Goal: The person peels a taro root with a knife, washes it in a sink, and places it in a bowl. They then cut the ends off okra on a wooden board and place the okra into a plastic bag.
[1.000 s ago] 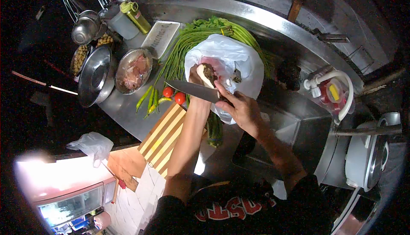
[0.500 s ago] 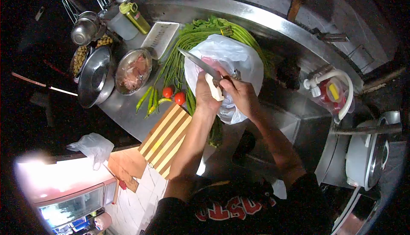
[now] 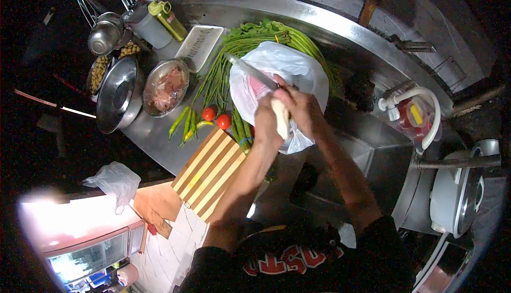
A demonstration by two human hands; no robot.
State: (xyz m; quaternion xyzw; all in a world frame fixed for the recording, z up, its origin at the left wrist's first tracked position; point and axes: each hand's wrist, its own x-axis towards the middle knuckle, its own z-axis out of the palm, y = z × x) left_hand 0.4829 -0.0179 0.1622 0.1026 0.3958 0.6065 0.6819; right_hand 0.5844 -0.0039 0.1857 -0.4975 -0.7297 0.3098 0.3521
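Note:
My left hand (image 3: 268, 118) is closed around a pale, peeled root vegetable (image 3: 280, 117), long and whitish; its exact kind I cannot make out. In my right hand (image 3: 302, 111) is a kitchen knife (image 3: 253, 71), its blade pointing up and left past the vegetable. Both hands are close together and slightly blurred, over a white plastic bag (image 3: 303, 58) that lies spread open. Something pink shows inside the bag beside the blade. Long green beans (image 3: 314, 48) curve around the bag's far side.
Left of my hands lie two tomatoes (image 3: 223, 121), green chillies (image 3: 187, 125) and a striped cutting board (image 3: 208, 173). Beyond stand a bowl of raw meat (image 3: 167, 88), a metal basin (image 3: 118, 96), a white tray (image 3: 200, 48) and a green bottle (image 3: 171, 24). A sink (image 3: 346, 157) is at right.
Both hands have shifted slightly right with the vegetable, which is now more upright between them. The knife has moved along with the right hand, its tip a little farther away.

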